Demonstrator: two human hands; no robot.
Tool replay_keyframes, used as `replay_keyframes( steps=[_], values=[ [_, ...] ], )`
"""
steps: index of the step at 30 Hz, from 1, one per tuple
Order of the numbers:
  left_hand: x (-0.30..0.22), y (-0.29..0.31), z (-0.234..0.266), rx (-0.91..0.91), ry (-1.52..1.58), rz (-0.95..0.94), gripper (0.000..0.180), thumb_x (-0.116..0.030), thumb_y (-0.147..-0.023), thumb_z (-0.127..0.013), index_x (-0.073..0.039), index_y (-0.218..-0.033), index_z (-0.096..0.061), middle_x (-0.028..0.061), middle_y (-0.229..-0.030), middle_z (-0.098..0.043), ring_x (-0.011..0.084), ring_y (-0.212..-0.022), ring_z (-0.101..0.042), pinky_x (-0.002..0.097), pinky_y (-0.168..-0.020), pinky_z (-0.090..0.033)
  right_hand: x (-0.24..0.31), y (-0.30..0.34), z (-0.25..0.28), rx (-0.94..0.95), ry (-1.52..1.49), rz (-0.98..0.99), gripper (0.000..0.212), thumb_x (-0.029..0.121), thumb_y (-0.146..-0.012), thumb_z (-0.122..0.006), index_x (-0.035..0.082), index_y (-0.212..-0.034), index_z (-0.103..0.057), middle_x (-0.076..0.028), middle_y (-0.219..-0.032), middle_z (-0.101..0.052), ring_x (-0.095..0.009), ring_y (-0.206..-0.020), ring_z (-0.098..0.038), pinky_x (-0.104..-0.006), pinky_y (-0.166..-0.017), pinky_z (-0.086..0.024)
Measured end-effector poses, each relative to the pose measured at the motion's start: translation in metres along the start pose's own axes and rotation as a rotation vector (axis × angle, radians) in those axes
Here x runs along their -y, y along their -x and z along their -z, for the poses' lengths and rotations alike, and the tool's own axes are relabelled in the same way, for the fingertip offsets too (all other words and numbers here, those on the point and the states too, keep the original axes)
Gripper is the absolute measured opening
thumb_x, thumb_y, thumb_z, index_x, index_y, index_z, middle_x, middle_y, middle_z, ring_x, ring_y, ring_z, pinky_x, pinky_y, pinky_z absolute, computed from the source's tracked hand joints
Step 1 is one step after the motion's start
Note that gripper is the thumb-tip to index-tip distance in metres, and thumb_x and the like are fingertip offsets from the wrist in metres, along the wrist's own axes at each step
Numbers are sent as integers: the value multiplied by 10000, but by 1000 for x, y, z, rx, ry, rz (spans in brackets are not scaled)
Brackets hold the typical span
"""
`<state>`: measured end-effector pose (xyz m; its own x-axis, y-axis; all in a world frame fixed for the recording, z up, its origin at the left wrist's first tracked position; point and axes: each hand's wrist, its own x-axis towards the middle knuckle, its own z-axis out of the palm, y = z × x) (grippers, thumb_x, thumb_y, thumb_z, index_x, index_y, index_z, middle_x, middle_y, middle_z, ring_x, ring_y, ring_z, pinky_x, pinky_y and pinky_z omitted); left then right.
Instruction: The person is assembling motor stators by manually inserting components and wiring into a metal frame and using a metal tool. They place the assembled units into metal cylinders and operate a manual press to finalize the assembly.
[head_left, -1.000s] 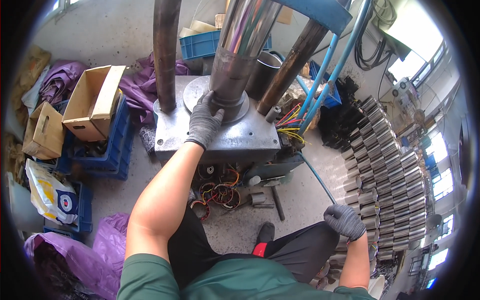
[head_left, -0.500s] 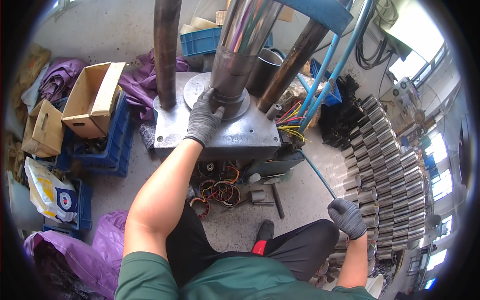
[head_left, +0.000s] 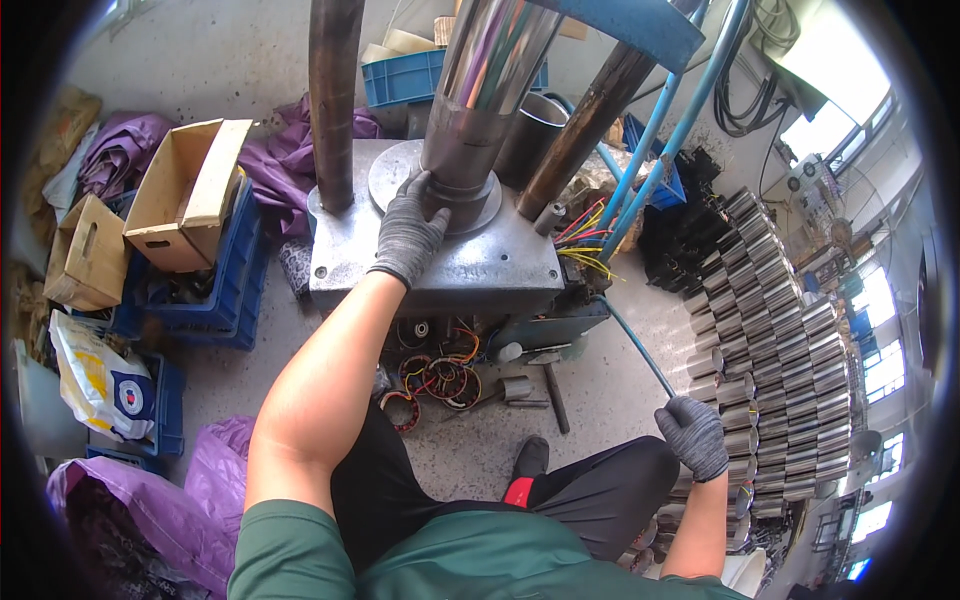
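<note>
The steel cylinder (head_left: 468, 140) is standing on a round plate (head_left: 390, 170) atop a steel block (head_left: 340, 242), between a dark left column (head_left: 332, 110) and a dark right column (head_left: 585, 125), and its upper end is running out of view. The left grip (head_left: 408, 237) (a hand in a grey knit glove) is resting against the collar (head_left: 468, 208) at the cylinder's foot, its thumb spreading away from the fingers and pinching nothing that is showing. The right grip (head_left: 693, 437), gloved alike, is curling round the near end of 1 blue rod (head_left: 640, 350), just beside the bent knee (head_left: 645, 465). The cylinder is looking heavy and stiff rather than fragile; its polished upper part is probably offering a slippery surface, while the duller lower band is seeming the better place for taking hold, with 2 palms wrapping its sides and the fingers keeping clear of its underside. As for markings, no readable writing is showing on the cylinder or the block; at the left, a white bag (head_left: 100, 385) is carrying a yellow and blue print with a round emblem, any lettering there appearing too small for reading.
</note>
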<state>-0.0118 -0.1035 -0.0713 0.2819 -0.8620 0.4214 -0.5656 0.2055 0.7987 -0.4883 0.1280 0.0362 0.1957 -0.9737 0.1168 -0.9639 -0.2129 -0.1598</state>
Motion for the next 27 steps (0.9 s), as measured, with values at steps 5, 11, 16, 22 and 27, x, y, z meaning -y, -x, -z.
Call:
replay_keyframes(
  steps=[5,11,16,22,27],
  values=[
    [-1,1,0,-9,-9,-12,685,-135,-893,-781,-18,-1516,-520,213,-1503,-579,370,-1370,-588,428,-1188,-467,3,0,2,-11,13,6,224,233,-917,-758,29,-838,-710,-215,-801,-675,-427,-776,-682,-495,-701,-539],
    [-1,1,1,-6,17,-12,681,-131,-894,-778,-16,-1514,-521,208,-1498,-586,366,-1367,-592,422,-1188,-468,3,-1,2,-20,5,-3,214,219,-913,-764,30,-833,-705,-218,-794,-670,-430,-767,-678,-498,-694,-535],
    [-5,0,2,36,8,26,673,-118,-951,-750,-74,-1565,-479,202,-1507,-577,343,-1417,-558,400,-1233,-423,-1,0,0,-22,22,-5,215,220,-912,-768,31,-833,-702,-218,-795,-671,-431,-765,-677,-496,-689,-533],
    [-1,1,0,20,0,10,680,-114,-942,-757,-75,-1562,-480,197,-1513,-569,347,-1421,-550,404,-1232,-424,-3,0,-1,-44,14,16,188,201,-909,-773,34,-851,-709,-215,-798,-672,-429,-758,-676,-492,-688,-536],
    [-6,0,1,37,24,28,671,-113,-936,-759,-71,-1549,-489,195,-1517,-563,350,-1424,-544,404,-1231,-425,-6,-2,6,-17,25,102,161,190,-914,-762,33,-897,-730,-203,-842,-695,-418,-789,-690,-484,-719,-550]
  ],
)
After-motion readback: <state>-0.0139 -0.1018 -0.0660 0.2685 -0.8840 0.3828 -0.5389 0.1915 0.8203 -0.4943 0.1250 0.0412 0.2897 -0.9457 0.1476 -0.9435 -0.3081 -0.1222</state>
